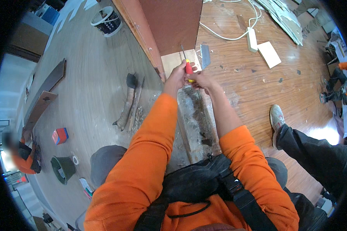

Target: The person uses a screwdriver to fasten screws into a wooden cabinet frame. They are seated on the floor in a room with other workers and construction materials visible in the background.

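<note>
A screwdriver (pixel 189 68) with a red and yellow handle points away from me, its thin shaft toward a pale wooden board at the foot of a brown door-like panel. My left hand (pixel 176 79) is closed round the handle from the left. My right hand (pixel 202 81) closes on the yellow butt end of the handle, its fingertips partly hidden. Both hands are over the far end of a rough, dusty trench (pixel 191 115) in the floor. The pale board (pixel 172 63) lies just beyond them, and a grey flat blade (pixel 205 56) rests beside it.
The brown panel (pixel 169 23) stands upright ahead. To the left are a hammer-like tool (pixel 128 102), a bucket (pixel 106 23), a green bucket (pixel 63 169) and a red box (pixel 59 136). A white cable (pixel 235 39) and wood blocks (pixel 269 54) lie right. Another person's leg (pixel 308 144) is close by.
</note>
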Motion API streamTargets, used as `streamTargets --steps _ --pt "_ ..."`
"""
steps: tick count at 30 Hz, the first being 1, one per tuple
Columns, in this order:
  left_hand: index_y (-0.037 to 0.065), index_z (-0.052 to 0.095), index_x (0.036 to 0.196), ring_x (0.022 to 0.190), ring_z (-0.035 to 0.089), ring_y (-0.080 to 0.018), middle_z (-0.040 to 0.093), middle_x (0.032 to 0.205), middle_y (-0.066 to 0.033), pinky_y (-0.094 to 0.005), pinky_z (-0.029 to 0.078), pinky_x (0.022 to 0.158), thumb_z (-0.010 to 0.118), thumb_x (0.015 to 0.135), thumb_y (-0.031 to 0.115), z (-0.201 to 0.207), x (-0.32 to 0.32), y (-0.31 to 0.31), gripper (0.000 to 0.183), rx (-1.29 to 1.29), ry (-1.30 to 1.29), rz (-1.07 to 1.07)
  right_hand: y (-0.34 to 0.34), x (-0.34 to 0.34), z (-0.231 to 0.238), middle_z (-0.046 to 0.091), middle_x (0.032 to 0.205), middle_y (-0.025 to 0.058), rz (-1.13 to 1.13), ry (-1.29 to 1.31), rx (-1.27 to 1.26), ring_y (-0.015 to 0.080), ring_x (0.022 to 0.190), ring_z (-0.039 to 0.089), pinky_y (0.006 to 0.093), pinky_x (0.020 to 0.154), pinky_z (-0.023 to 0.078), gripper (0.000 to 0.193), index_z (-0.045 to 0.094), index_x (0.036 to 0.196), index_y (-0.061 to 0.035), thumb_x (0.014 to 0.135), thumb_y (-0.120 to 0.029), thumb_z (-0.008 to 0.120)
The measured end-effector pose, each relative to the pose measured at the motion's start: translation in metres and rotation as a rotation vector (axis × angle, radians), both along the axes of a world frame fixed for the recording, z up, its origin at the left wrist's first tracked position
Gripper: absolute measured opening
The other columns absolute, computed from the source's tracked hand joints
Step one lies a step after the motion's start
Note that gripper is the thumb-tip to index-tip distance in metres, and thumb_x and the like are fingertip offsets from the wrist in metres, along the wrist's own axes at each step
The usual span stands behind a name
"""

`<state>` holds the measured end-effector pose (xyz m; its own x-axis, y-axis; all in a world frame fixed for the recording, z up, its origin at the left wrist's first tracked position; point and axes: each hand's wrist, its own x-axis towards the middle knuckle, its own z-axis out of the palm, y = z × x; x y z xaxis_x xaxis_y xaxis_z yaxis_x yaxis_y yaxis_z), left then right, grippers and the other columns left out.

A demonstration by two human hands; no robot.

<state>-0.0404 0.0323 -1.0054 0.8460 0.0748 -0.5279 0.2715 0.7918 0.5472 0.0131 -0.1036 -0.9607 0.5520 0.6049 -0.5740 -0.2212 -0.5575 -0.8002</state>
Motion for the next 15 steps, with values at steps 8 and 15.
streamTargets --steps 8,15 --pt "0.002 0.06 0.103 0.074 0.059 -0.0209 0.064 0.092 -0.0096 -0.0399 0.05 0.066 0.067 0.085 0.035 0.006 0.005 -0.011 0.038 0.262 0.195 0.206 -0.003 -0.004 -0.003 0.067 0.075 0.0129 -0.219 0.469 0.228 0.0206 0.064 0.066 0.0316 0.047 0.048 0.034 0.065 0.089 0.002 0.081 -0.031 0.067" --pt "0.002 0.06 0.102 0.074 0.06 -0.0215 0.064 0.094 -0.0088 -0.0376 0.05 0.068 0.066 0.085 0.037 -0.01 0.013 -0.003 0.039 0.378 0.18 0.08 0.012 -0.004 0.005 0.067 0.074 0.0079 0.128 -0.479 -0.301 0.0183 0.062 0.065 0.0317 0.052 0.049 0.029 0.066 0.09 -0.0036 0.084 -0.032 0.065"
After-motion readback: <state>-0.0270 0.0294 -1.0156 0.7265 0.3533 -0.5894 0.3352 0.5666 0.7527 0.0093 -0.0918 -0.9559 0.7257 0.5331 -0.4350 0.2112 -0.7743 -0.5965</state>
